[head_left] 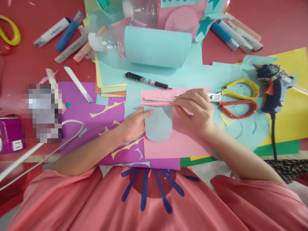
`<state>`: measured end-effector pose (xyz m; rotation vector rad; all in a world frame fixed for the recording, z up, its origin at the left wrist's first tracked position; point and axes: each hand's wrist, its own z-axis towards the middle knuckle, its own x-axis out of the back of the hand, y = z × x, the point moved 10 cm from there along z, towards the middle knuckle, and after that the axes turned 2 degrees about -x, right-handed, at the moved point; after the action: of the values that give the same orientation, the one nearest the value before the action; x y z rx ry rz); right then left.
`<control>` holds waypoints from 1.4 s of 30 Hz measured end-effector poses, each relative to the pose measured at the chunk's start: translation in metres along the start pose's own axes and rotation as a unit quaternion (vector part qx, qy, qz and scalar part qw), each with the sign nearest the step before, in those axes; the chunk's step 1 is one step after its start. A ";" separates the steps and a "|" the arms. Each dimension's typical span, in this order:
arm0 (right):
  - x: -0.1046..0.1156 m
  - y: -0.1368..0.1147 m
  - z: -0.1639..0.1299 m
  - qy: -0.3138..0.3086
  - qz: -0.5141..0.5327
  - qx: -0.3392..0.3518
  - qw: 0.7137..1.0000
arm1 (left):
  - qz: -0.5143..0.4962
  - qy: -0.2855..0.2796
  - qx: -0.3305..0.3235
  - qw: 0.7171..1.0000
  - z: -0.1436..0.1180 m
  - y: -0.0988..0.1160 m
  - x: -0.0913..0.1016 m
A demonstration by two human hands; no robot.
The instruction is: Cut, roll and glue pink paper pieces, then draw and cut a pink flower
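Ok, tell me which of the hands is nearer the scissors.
Right. The right hand lies just left of the scissors, its knuckles almost at the blades. The left hand rests farther left, on the edge of the rounded blue paper piece.

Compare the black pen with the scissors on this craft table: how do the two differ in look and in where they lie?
The black pen is one slim, straight, dark stick; the scissors have wide loop handles, one yellow and one red. The pen lies above the pink sheet, clear of both hands; the scissors lie beside the right hand, their blades hidden behind it. Both rest flat on light blue paper.
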<state>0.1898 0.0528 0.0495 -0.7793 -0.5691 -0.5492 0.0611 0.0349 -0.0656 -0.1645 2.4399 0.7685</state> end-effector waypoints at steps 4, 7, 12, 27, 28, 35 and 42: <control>0.002 -0.002 0.000 0.011 0.009 0.010 1.000 | -0.002 0.002 0.000 1.000 0.000 0.000 0.001; 0.001 0.000 0.000 0.003 0.009 0.000 1.000 | -0.008 -0.001 -0.001 1.000 0.000 0.000 0.000; -0.003 0.003 0.002 -0.016 -0.054 -0.019 0.998 | -0.009 -0.012 -0.002 1.000 -0.001 0.000 -0.002; -0.028 0.018 -0.010 -0.105 0.277 -0.226 0.928 | 0.008 -0.009 0.025 1.000 -0.002 -0.011 0.001; -0.029 0.018 -0.010 -0.103 0.288 -0.230 0.924 | 0.014 -0.015 0.022 1.000 -0.003 -0.011 0.001; -0.027 0.021 -0.009 -0.074 0.340 -0.244 0.905 | 0.044 -0.049 0.014 0.998 -0.001 -0.010 -0.006; -0.029 0.024 -0.012 -0.079 0.342 -0.273 0.896 | 0.095 -0.089 -0.025 0.991 -0.003 0.002 -0.018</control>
<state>0.1875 0.0654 0.0116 -1.4893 -0.2453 0.0278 0.0741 0.0340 -0.0526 0.1145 2.2906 0.8869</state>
